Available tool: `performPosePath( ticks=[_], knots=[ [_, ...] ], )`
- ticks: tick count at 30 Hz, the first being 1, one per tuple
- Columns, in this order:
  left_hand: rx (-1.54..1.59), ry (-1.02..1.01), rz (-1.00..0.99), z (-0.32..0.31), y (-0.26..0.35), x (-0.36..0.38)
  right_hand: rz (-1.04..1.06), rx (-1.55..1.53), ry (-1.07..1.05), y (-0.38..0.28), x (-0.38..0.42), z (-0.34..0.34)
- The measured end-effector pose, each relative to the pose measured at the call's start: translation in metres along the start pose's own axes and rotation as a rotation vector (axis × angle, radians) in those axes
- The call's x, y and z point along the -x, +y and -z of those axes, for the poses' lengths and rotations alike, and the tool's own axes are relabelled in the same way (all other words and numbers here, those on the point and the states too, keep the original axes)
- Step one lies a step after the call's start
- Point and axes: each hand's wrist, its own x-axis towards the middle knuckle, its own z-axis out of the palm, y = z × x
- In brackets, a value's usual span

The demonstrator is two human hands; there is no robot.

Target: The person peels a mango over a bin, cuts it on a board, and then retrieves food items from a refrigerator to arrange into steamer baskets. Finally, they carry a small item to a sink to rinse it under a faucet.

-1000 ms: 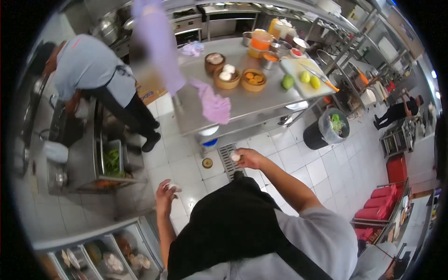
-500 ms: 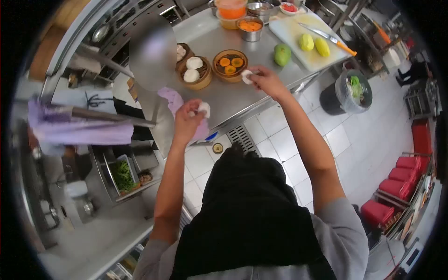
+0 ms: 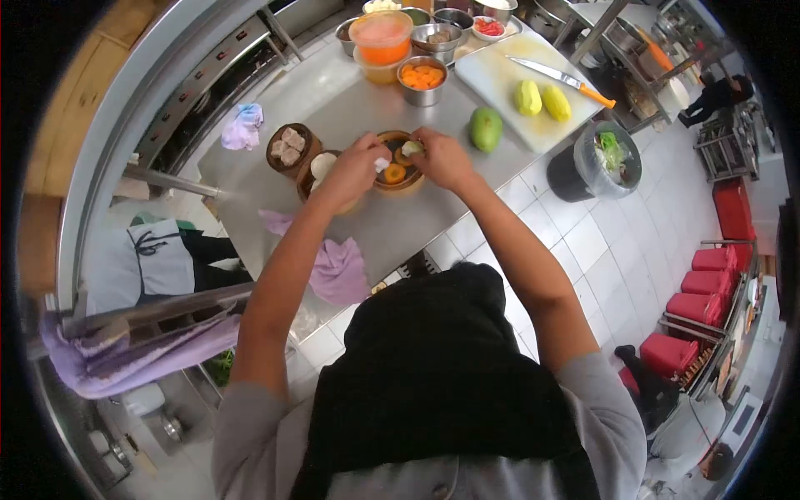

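A round bamboo steamer [image 3: 398,192] with orange carrot slices [image 3: 394,173] in it stands between my hands. My left hand [image 3: 358,167] pinches a small white dumpling-like piece [image 3: 382,164] over the steamer's left side. At its far right rim, my right hand [image 3: 442,158] is closed on a small pale piece [image 3: 412,148], mostly covered by the fingers. Below my left wrist, a second steamer with white buns [image 3: 323,166] is partly hidden by my forearm. Farther left, a third steamer [image 3: 282,167] holds several pale dumplings [image 3: 288,145].
Right of the steamers lie a green mango [image 3: 485,129] and a cutting board [image 3: 492,71] with peeled yellow pieces and a knife [image 3: 562,77]. Bowls and a carrot tub [image 3: 421,79] stand behind. Purple cloth [image 3: 340,271] hangs at the near edge; a bin [image 3: 575,171] stands right.
Both hands have moved from the table's near edge in over the carrot steamer, each still holding its small piece. The view has shifted, and the blurred shape at the left is gone.
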Motion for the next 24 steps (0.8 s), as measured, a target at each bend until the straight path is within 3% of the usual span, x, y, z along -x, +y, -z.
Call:
performPosePath(
  ticks=[8,12,17,21,24],
  knots=[
    [-0.074,-0.091,-0.077,-0.021,-0.025,-0.02,-0.03,0.196,-0.04,-0.003,-0.01,-0.024],
    [-0.083,0.027,-0.12,-0.018,-0.019,-0.016,0.022,0.26,-0.007,-0.001,-0.011,-0.03],
    [-0.096,0.094,0.234,-0.024,-0.003,-0.01,-0.045,0.258,-0.062,-0.012,-0.013,-0.024],
    [-0.142,0.019,0.334,-0.031,0.007,-0.017,-0.102,0.249,-0.094,-0.013,-0.011,-0.024],
    [-0.198,0.04,0.271,-0.029,0.004,-0.016,-0.075,0.173,-0.123,-0.004,-0.015,-0.029]
  ],
)
